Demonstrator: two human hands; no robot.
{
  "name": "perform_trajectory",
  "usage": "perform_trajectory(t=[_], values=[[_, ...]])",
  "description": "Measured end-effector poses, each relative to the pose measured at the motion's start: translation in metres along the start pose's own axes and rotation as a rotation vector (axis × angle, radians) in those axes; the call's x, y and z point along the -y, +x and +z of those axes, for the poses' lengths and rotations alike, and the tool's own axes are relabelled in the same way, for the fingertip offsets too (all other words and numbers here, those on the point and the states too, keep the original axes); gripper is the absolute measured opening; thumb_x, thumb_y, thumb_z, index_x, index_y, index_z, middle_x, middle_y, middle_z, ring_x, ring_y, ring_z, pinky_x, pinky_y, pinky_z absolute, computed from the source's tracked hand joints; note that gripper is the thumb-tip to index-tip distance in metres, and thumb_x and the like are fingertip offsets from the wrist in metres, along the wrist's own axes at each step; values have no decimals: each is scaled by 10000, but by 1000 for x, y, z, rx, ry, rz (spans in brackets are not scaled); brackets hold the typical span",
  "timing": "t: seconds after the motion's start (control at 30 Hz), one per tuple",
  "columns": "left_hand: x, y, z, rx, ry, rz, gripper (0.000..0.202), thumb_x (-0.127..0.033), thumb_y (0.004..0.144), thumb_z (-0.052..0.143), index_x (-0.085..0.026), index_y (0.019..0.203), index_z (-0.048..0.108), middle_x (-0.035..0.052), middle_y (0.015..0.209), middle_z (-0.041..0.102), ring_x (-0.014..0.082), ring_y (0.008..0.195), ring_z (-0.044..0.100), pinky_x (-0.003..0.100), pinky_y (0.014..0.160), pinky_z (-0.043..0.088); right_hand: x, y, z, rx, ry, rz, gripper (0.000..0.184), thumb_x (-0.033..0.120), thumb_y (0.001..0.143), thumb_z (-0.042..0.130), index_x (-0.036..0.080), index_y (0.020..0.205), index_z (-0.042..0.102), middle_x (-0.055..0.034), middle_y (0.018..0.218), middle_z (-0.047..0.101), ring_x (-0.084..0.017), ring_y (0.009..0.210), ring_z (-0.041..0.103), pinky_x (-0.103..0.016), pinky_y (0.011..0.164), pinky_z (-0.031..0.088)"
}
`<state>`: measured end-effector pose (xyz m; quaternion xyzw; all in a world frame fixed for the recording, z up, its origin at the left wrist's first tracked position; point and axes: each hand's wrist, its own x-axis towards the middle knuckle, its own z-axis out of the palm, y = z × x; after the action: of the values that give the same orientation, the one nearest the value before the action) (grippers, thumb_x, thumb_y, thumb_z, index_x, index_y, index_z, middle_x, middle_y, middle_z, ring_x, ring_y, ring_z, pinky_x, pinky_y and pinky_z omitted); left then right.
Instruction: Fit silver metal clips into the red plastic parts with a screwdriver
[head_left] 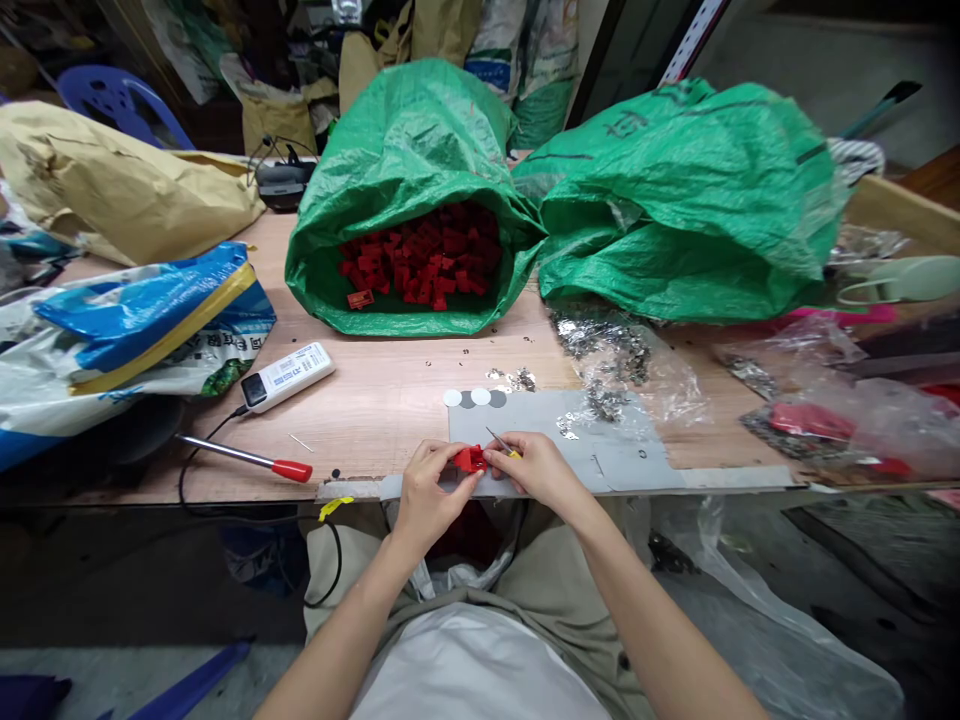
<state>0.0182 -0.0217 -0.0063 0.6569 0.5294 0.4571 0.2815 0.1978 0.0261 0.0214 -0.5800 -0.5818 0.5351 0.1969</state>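
Note:
Near the front edge of the table, my left hand (430, 490) pinches a small red plastic part (470, 459) between thumb and fingers. My right hand (534, 467) is closed on a thin, pointed metal tool (501, 441) with a yellow section; its exact kind is unclear. The right fingertips meet the right side of the red part. Both hands are at the left end of a grey sheet (626, 440). Just beyond them lies a row of white and grey discs (474, 399). Small metal pieces (568, 424) are scattered on the sheet.
A green woven sack (420, 130) lies open with many red parts (431, 255) inside. Another green sack (690, 210) is on the right, above a plastic bag of metal pieces (607, 350). Leftward are a white power bank (288, 377) and a red-handled rod (247, 457).

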Motion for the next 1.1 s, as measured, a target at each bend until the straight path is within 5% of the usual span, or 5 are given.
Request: perform_trajectory(t=[0.27, 0.57, 1.1], values=[[-6, 0, 1, 6, 75, 66, 237, -202, 839, 686, -212, 1075, 673, 54, 901, 657, 198, 877, 609, 329, 771, 535, -3, -14, -18, 41, 39, -93, 352, 500, 885, 556, 199, 1060, 608, 45, 652, 565, -93, 441, 436, -228, 457, 364], [-8, 2, 2, 11, 124, 110, 246, -185, 835, 669, -217, 1079, 671, 47, 882, 689, 207, 865, 591, 342, 767, 528, -3, -19, -33, 282, 103, -18, 391, 530, 869, 582, 158, 945, 677, 7, 674, 614, -85, 414, 515, -210, 406, 384], [-8, 4, 4, 36, 144, 117, 241, -188, 838, 667, -229, 1075, 679, 36, 892, 720, 215, 863, 592, 347, 755, 529, -5, -10, -31, 345, 118, -12, 358, 509, 887, 572, 163, 877, 667, 18, 651, 594, -83, 395, 535, -189, 373, 388]])
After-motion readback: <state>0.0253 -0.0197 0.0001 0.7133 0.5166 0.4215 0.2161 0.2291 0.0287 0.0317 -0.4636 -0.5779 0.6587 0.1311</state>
